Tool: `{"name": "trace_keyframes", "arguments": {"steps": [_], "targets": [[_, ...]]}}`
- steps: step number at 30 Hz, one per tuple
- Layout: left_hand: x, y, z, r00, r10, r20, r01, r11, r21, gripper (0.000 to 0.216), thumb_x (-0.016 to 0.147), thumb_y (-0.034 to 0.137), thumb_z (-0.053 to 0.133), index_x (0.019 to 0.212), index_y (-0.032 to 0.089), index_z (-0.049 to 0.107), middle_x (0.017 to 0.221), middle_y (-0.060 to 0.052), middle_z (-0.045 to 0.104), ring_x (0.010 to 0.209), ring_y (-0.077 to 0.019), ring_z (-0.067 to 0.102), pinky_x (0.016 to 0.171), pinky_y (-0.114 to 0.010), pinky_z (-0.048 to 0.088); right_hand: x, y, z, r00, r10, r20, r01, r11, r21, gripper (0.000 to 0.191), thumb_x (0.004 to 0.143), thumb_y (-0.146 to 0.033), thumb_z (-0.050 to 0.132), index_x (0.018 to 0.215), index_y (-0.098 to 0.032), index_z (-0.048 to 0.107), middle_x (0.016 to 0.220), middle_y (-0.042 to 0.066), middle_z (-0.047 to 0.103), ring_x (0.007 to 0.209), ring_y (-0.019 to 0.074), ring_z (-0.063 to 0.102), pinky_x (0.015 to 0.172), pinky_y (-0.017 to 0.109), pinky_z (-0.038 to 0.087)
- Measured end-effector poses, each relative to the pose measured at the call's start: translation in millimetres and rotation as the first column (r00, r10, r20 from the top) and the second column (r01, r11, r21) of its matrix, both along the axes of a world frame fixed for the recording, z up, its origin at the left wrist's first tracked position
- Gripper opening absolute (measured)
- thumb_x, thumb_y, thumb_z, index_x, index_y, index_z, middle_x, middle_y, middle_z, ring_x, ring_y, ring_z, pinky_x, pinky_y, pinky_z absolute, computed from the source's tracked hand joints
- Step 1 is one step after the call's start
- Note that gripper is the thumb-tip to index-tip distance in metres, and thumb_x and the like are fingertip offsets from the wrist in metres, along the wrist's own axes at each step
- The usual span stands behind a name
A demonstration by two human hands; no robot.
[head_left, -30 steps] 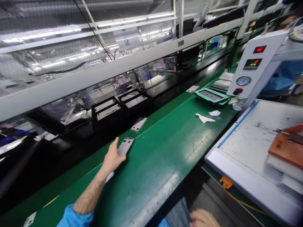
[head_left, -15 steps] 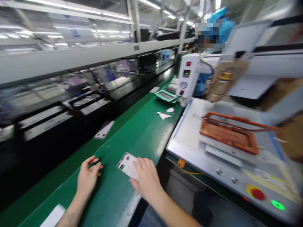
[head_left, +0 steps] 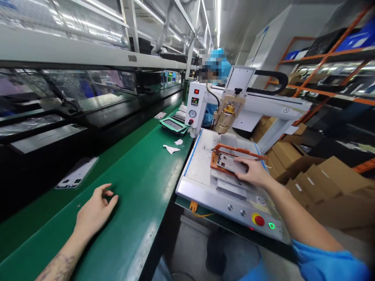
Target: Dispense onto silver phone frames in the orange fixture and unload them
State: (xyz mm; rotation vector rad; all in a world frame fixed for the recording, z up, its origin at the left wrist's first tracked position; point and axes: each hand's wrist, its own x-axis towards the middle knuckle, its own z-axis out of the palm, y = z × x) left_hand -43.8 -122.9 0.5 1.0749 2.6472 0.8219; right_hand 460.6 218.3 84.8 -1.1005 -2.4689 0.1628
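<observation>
My right hand [head_left: 254, 170] grips the right end of a pale phone housing [head_left: 229, 163] with cutouts near its far-left end. The housing lies at the orange fixture [head_left: 216, 160] on the machine bed; whether it is fully seated I cannot tell. The fixture's hinged orange frame [head_left: 238, 149] stands raised behind the housing. My left hand [head_left: 95, 207] rests over the green bench [head_left: 137, 187], fingers loosely bent and apart, holding nothing.
Another phone housing [head_left: 77, 174] lies on the green strip at left. Paper scraps [head_left: 171, 149] and a green-framed fixture [head_left: 173, 126] sit farther along the bench. The machine's dispensing head [head_left: 225, 117] hangs behind the orange fixture. A red stop button [head_left: 259, 220] is in front. A co-worker [head_left: 218, 66] is beyond.
My right hand has carried the phone housing from the green bench rightward to the orange fixture. My left hand stays over the bench, still empty. The view has turned right.
</observation>
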Motion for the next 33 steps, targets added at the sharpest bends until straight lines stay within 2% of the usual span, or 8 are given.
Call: {"name": "trace_keyframes", "arguments": {"steps": [5, 11, 16, 19, 23, 27, 30, 33], "targets": [[7.1, 24.3, 4.1, 0.994, -0.093, -0.063, 0.089, 0.994, -0.061, 0.055, 0.086, 0.055, 0.047, 0.133, 0.028, 0.049, 0.113, -0.002, 0.073, 0.081, -0.0211, 0.069, 0.069, -0.033, 0.046, 0.7, 31.9, -1.1, 0.981, 0.062, 0.184, -0.056, 0.998, -0.036, 0.047, 0.073, -0.030, 0.068, 0.118, -0.019, 0.076, 0.132, 0.011, 0.070, 0.124, 0.0290, 0.065, 0.109, 0.045, 0.052], [-0.1, 19.7, -3.3, 0.992, -0.125, -0.026, 0.123, 0.990, -0.076, 0.053, 0.086, 0.058, 0.046, 0.130, 0.029, 0.052, 0.110, -0.002, 0.074, 0.079, -0.0213, 0.069, 0.067, -0.033, 0.047, -7.9, 27.3, -10.0, 0.959, 0.051, 0.280, -0.051, 0.999, -0.008, 0.045, 0.083, -0.036, 0.066, 0.124, -0.021, 0.074, 0.138, 0.013, 0.066, 0.130, 0.0301, 0.061, 0.113, 0.049, 0.049], [1.3, 25.5, -1.0, 0.992, -0.103, -0.070, 0.095, 0.989, -0.110, 0.050, 0.086, 0.055, 0.048, 0.128, 0.029, 0.057, 0.113, -0.004, 0.074, 0.085, -0.0242, 0.070, 0.069, -0.035, 0.046, -11.7, -0.5, -10.2, 0.929, 0.019, 0.370, -0.086, 0.982, 0.165, 0.046, 0.096, -0.049, 0.051, 0.127, -0.023, 0.072, 0.143, 0.012, 0.063, 0.130, 0.0317, 0.060, 0.110, 0.055, 0.048], [1.9, 26.0, 0.6, 0.992, -0.110, -0.058, 0.104, 0.989, -0.101, 0.048, 0.086, 0.054, 0.048, 0.126, 0.030, 0.058, 0.110, -0.002, 0.073, 0.084, -0.0223, 0.070, 0.070, -0.033, 0.047, -19.8, -16.5, -0.1, 0.933, 0.062, 0.355, -0.182, 0.931, 0.316, 0.040, 0.097, -0.039, 0.050, 0.126, -0.021, 0.071, 0.141, 0.012, 0.064, 0.130, 0.0301, 0.058, 0.111, 0.052, 0.047], [1.1, 22.9, 0.6, 0.992, -0.117, -0.048, 0.113, 0.990, -0.080, 0.045, 0.086, 0.053, 0.047, 0.122, 0.030, 0.060, 0.105, 0.001, 0.074, 0.083, -0.0203, 0.070, 0.070, -0.032, 0.047, -19.9, -25.8, 8.6, 0.986, -0.149, 0.078, 0.082, 0.831, 0.550, 0.053, 0.094, -0.031, 0.052, 0.144, -0.013, 0.053, 0.156, 0.018, 0.047, 0.140, 0.0338, 0.047, 0.113, 0.054, 0.042], [0.6, 21.8, -0.2, 0.991, -0.129, -0.024, 0.128, 0.991, -0.049, 0.043, 0.085, 0.053, 0.048, 0.117, 0.030, 0.063, 0.100, 0.002, 0.075, 0.080, -0.0194, 0.069, 0.067, -0.031, 0.047, -6.8, -40.1, -8.9, 0.968, -0.251, -0.006, 0.210, 0.794, 0.571, 0.034, 0.093, -0.030, 0.053, 0.123, -0.017, 0.067, 0.138, 0.015, 0.063, 0.123, 0.0320, 0.058, 0.101, 0.051, 0.047], [1.0, 22.3, 1.7, 0.993, -0.117, -0.033, 0.115, 0.992, -0.045, 0.043, 0.084, 0.054, 0.048, 0.115, 0.030, 0.064, 0.100, 0.001, 0.075, 0.079, -0.0201, 0.069, 0.066, -0.031, 0.047, 4.1, -62.2, -31.7, 0.982, -0.178, 0.062, 0.118, 0.838, 0.533, 0.022, 0.094, -0.028, 0.055, 0.106, -0.021, 0.072, 0.122, 0.011, 0.070, 0.114, 0.0282, 0.063, 0.099, 0.048, 0.046], [0.0, 20.8, 2.6, 0.993, -0.115, -0.027, 0.114, 0.992, -0.047, 0.044, 0.082, 0.056, 0.048, 0.113, 0.030, 0.065, 0.101, -0.001, 0.076, 0.081, -0.0220, 0.069, 0.066, -0.032, 0.048, 26.7, -91.2, -57.7, 0.990, -0.118, 0.077, 0.073, 0.897, 0.436, 0.026, 0.094, -0.029, 0.055, 0.114, -0.021, 0.069, 0.129, 0.010, 0.068, 0.119, 0.0274, 0.062, 0.103, 0.048, 0.046]]}}
